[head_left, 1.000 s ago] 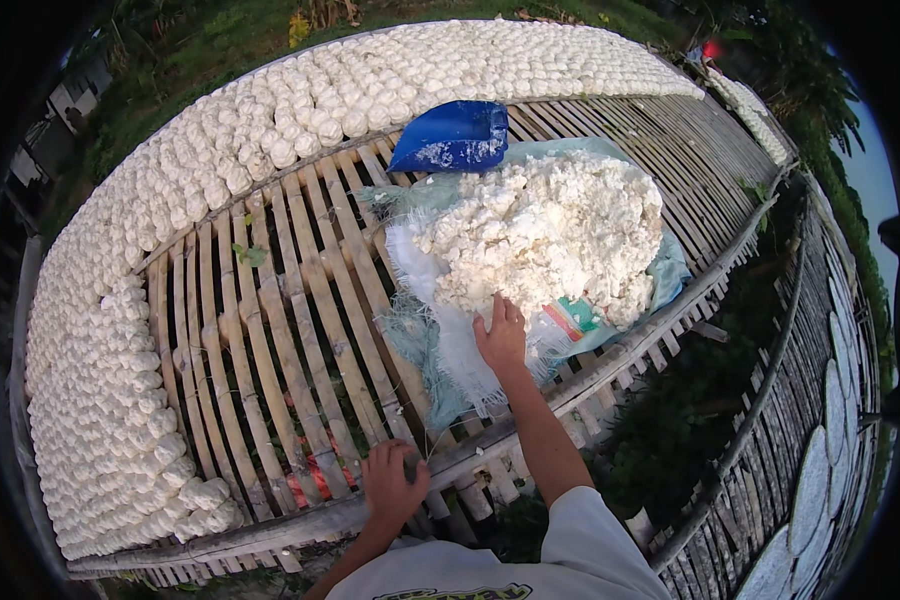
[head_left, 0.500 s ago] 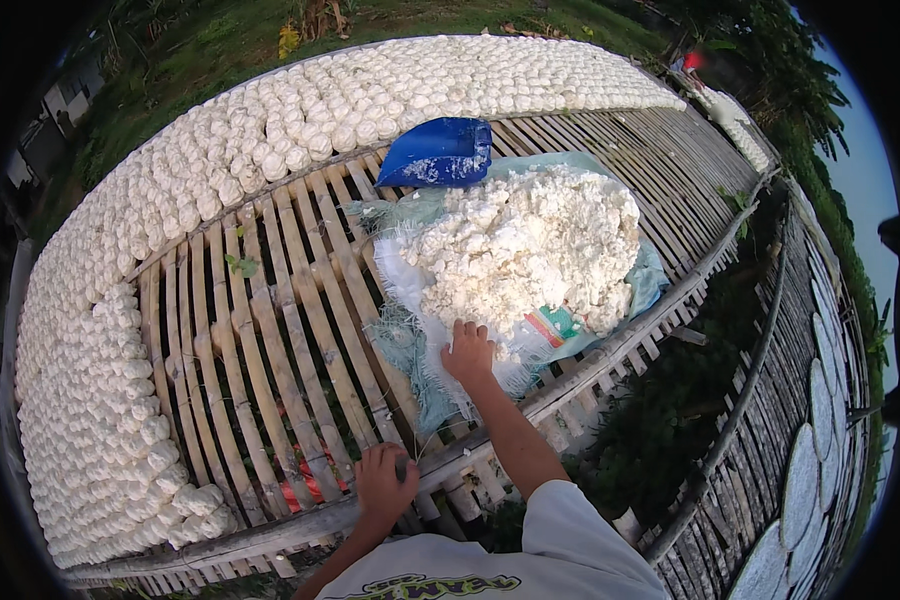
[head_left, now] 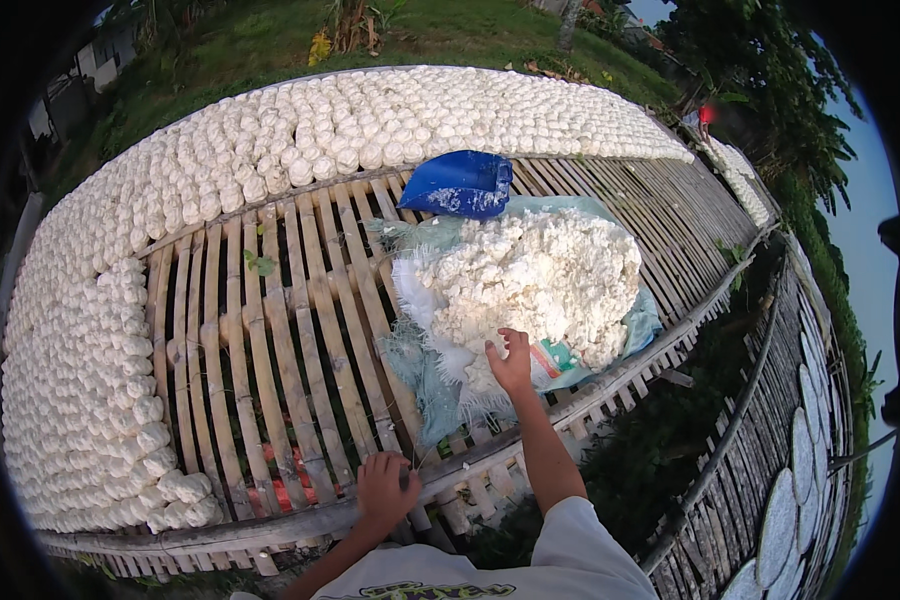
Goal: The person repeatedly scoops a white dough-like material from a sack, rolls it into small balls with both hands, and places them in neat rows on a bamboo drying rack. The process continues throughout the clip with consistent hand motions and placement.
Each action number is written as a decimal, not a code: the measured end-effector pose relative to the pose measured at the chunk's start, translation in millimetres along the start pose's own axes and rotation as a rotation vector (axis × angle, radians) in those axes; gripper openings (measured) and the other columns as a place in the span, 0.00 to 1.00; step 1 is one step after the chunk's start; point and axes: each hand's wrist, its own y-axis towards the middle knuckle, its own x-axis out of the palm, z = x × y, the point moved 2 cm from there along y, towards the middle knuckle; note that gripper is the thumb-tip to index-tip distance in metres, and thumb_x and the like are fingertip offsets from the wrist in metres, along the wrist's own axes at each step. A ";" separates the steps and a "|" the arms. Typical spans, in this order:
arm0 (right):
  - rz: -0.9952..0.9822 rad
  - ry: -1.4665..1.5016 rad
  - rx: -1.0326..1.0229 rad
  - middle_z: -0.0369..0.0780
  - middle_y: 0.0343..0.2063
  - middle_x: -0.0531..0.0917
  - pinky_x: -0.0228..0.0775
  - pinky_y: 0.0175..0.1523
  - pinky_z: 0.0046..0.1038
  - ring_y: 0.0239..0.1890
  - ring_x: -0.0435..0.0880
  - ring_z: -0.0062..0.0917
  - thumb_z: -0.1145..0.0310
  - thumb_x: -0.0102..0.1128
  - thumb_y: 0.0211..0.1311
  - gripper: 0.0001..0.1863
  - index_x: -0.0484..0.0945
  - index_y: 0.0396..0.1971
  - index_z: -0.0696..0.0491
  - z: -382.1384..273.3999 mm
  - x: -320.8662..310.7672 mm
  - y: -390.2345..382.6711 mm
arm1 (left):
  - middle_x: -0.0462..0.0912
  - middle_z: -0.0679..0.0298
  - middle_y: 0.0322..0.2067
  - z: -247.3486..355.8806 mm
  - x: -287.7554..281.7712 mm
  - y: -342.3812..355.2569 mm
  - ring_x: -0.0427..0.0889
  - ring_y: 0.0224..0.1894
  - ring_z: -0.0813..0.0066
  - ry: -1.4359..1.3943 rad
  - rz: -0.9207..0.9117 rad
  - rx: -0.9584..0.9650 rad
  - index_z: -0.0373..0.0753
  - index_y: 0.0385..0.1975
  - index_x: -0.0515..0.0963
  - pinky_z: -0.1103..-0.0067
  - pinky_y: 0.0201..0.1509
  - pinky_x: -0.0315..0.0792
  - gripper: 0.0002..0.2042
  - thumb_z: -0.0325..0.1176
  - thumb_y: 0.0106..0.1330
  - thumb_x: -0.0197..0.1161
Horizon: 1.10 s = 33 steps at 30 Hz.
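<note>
A heap of white, crumbly, moist-looking mash (head_left: pixel 540 275) lies on spread woven plastic sacks (head_left: pixel 425 375), pale green and white. My right hand (head_left: pixel 512 362) is at the near edge of the heap, fingers apart and nothing visible in them. By the rack's front rail, my left hand (head_left: pixel 385 490) has its fingers curled round something dark that I cannot make out. Behind the heap, a cut-open blue plastic scoop (head_left: pixel 458 185) lies on the slats, white bits stuck to it.
The bamboo slat rack (head_left: pixel 300 300) has open gaps and a front pole rail (head_left: pixel 300 522). Rows of round white lumps (head_left: pixel 100 370) cover its left and far sides. To the right stands another rack with pale flat discs (head_left: pixel 778 525). A person in red (head_left: pixel 708 115) is far off.
My right hand has lifted slightly and shifted right along the heap's near edge, its fingers spreading. My left hand stays by the rail. The whole view has tilted a little.
</note>
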 end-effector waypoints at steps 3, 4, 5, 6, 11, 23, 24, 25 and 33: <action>-0.131 -0.273 -0.086 0.47 0.53 0.80 0.75 0.59 0.49 0.55 0.79 0.47 0.51 0.72 0.62 0.28 0.81 0.58 0.50 -11.7 24.6 -22.0 | 0.81 0.62 0.47 -0.4 -1.8 -1.3 0.78 0.54 0.58 -0.026 -0.012 -0.010 0.43 0.41 0.81 0.63 0.56 0.68 0.10 0.34 0.61 0.68; -0.212 -0.345 -0.061 0.46 0.54 0.80 0.75 0.59 0.50 0.55 0.79 0.48 0.51 0.71 0.61 0.29 0.81 0.59 0.49 -14.7 32.5 -31.5 | 0.81 0.62 0.46 -0.3 -2.4 -1.3 0.79 0.54 0.58 -0.020 -0.002 -0.001 0.42 0.40 0.81 0.63 0.55 0.68 0.10 0.34 0.61 0.69; -0.247 -0.440 -0.091 0.46 0.55 0.80 0.76 0.59 0.50 0.57 0.79 0.48 0.51 0.70 0.61 0.31 0.80 0.63 0.48 -18.0 36.7 -40.1 | 0.81 0.61 0.45 -0.2 -2.8 -0.8 0.79 0.53 0.58 -0.013 0.009 0.011 0.42 0.40 0.81 0.63 0.54 0.68 0.10 0.35 0.60 0.69; -0.271 -0.508 -0.161 0.46 0.55 0.81 0.76 0.59 0.49 0.57 0.79 0.48 0.52 0.70 0.61 0.31 0.80 0.63 0.48 -21.3 39.7 -45.4 | 0.80 0.61 0.44 0.0 -2.8 -0.5 0.79 0.52 0.58 -0.009 0.019 0.022 0.42 0.40 0.81 0.63 0.54 0.69 0.10 0.35 0.60 0.69; -0.243 -0.260 -0.146 0.48 0.46 0.86 0.79 0.55 0.44 0.50 0.84 0.49 0.59 0.74 0.61 0.23 0.86 0.54 0.50 -13.5 21.2 -35.1 | 0.81 0.61 0.44 -1.5 -1.9 -2.9 0.79 0.52 0.58 -0.036 0.017 0.010 0.42 0.40 0.81 0.62 0.55 0.69 0.10 0.35 0.61 0.69; -0.077 1.506 0.997 0.40 0.59 0.82 0.74 0.60 0.51 0.60 0.80 0.39 0.40 0.56 0.75 0.29 0.75 0.64 0.45 -25.7 -26.8 -21.7 | 0.78 0.57 0.56 14.0 67.8 112.1 0.73 0.66 0.53 0.053 -0.110 0.449 0.42 0.58 0.79 0.54 0.69 0.66 0.22 0.37 0.64 0.70; -0.048 1.523 1.009 0.40 0.60 0.82 0.74 0.60 0.51 0.60 0.79 0.39 0.41 0.57 0.75 0.29 0.75 0.65 0.45 -31.0 -31.4 -22.8 | 0.78 0.59 0.56 17.0 77.1 125.0 0.72 0.66 0.55 0.175 -0.087 0.547 0.44 0.59 0.79 0.54 0.70 0.64 0.22 0.38 0.65 0.69; -0.025 1.547 1.019 0.40 0.60 0.81 0.74 0.60 0.51 0.60 0.79 0.39 0.41 0.58 0.75 0.29 0.74 0.65 0.45 -35.0 -35.2 -24.0 | 0.78 0.61 0.56 18.2 84.2 135.2 0.72 0.67 0.58 0.287 -0.050 0.655 0.46 0.60 0.79 0.54 0.72 0.63 0.22 0.38 0.66 0.69; -0.150 1.255 0.846 0.42 0.59 0.82 0.77 0.60 0.49 0.59 0.82 0.38 0.48 0.66 0.72 0.28 0.74 0.64 0.47 -9.6 -54.1 -9.6 | 0.82 0.69 0.38 2.8 119.8 169.5 0.76 0.53 0.65 0.616 -0.304 0.843 0.49 0.40 0.85 0.55 0.64 0.64 0.04 0.33 0.68 0.65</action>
